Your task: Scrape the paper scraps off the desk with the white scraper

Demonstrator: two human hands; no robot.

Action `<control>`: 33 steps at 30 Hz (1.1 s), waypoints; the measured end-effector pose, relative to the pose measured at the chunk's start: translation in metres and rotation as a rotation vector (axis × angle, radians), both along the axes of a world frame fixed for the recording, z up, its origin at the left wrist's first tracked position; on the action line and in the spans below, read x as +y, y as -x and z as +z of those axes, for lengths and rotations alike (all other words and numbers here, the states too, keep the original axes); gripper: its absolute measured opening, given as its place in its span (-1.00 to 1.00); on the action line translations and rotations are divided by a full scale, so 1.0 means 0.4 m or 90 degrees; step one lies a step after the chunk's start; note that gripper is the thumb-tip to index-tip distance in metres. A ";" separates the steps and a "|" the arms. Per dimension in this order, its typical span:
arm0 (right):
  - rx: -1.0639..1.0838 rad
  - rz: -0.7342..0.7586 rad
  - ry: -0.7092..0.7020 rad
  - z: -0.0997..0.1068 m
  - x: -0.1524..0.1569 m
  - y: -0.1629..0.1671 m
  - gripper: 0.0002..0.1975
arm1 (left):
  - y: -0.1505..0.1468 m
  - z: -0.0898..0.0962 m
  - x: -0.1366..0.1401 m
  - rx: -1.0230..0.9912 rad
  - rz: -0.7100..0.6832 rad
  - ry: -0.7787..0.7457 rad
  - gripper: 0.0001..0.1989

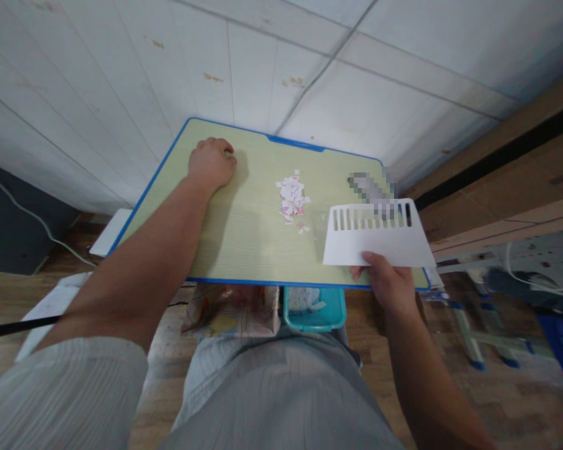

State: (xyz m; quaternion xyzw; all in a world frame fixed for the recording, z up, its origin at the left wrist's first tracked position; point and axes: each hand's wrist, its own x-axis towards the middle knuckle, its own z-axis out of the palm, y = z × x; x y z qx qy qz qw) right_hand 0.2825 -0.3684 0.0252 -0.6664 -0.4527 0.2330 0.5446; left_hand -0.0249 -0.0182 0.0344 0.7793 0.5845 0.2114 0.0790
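Observation:
My right hand [394, 284] grips the near edge of a flat white panel [378, 244] with a row of slots along its far side. The thumb lies on top of the panel, which is held over the right part of the table. At the far left of the tabletop, my left hand [212, 162] is closed, its fingers curled in; whatever they may hold is hidden. Between the hands, a small heap of torn paper bits [292, 197], white with some pink, lies on the pale green table [244, 237]. A few loose scraps are scattered near the heap.
A blurred-out object [370, 190] lies at the table's right. Below the front edge stand a turquoise bin [316, 325] with pale scraps inside and a plastic bag [234, 312]. Cardboard boxes [497, 162] stack up on the right; a white panelled wall [253, 69] rises behind.

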 end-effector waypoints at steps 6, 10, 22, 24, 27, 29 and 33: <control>0.083 -0.095 -0.074 0.008 0.062 -0.014 -0.81 | -0.009 0.023 -0.024 0.021 0.014 0.025 -0.53; 0.076 -0.067 -0.038 0.012 0.103 0.019 -0.71 | -0.009 0.028 -0.029 0.025 0.012 0.029 -0.52; 0.024 0.011 0.051 0.030 0.130 0.046 -0.65 | -0.004 0.018 -0.016 0.018 0.014 0.023 -0.53; 0.023 0.022 0.063 0.040 0.104 0.037 -0.67 | -0.004 0.016 -0.014 0.018 0.015 0.016 -0.54; 0.014 0.048 0.080 0.054 0.061 0.027 -0.66 | -0.005 0.020 -0.017 0.019 0.010 0.018 -0.54; 0.015 0.074 0.096 0.061 0.037 0.023 -0.66 | -0.007 0.025 -0.022 0.014 0.010 0.028 -0.53; 0.026 0.102 0.111 0.062 0.012 0.019 -0.63 | -0.009 0.030 -0.028 0.015 0.009 0.035 -0.51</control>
